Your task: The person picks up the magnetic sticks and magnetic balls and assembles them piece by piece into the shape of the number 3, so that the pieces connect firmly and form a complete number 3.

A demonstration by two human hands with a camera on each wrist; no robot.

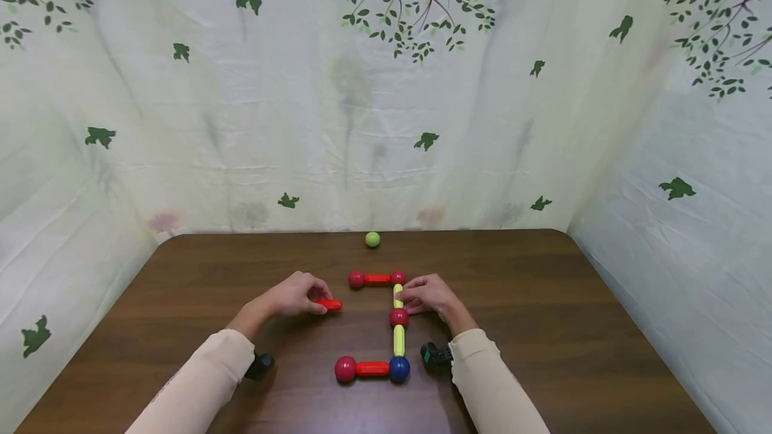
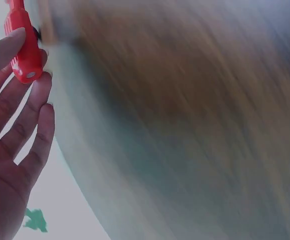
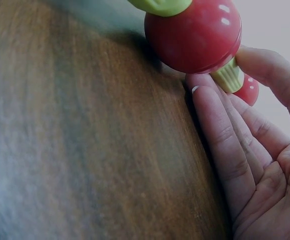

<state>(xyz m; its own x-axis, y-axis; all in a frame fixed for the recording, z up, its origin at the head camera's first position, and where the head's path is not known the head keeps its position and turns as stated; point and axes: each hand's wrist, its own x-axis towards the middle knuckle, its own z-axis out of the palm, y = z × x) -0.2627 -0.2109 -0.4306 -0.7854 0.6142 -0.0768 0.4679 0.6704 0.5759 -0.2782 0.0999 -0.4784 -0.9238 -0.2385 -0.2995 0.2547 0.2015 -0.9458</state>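
My left hand (image 1: 297, 293) pinches a red magnetic rod (image 1: 330, 305) between thumb and fingers, left of a ball-and-rod figure. In the left wrist view the red rod (image 2: 26, 52) shows one round end facing the camera. At the figure's right side, my right hand (image 1: 431, 295) pinches the upper yellow-green rod (image 1: 398, 296). That rod runs between a far red ball (image 1: 398, 278) and a middle red ball (image 1: 399, 317); the right wrist view shows the middle red ball (image 3: 195, 35) close to the fingertips. A lower yellow-green rod (image 1: 399, 340) joins the middle ball to a blue ball (image 1: 399, 369).
A far red rod (image 1: 378, 279) ends leftward in a red ball (image 1: 356, 279). Nearer, another red rod (image 1: 372, 369) links the blue ball to a red ball (image 1: 346, 369). A lone green ball (image 1: 372, 240) sits by the brown table's (image 1: 512, 266) back edge, before a leaf-patterned curtain (image 1: 362, 119).
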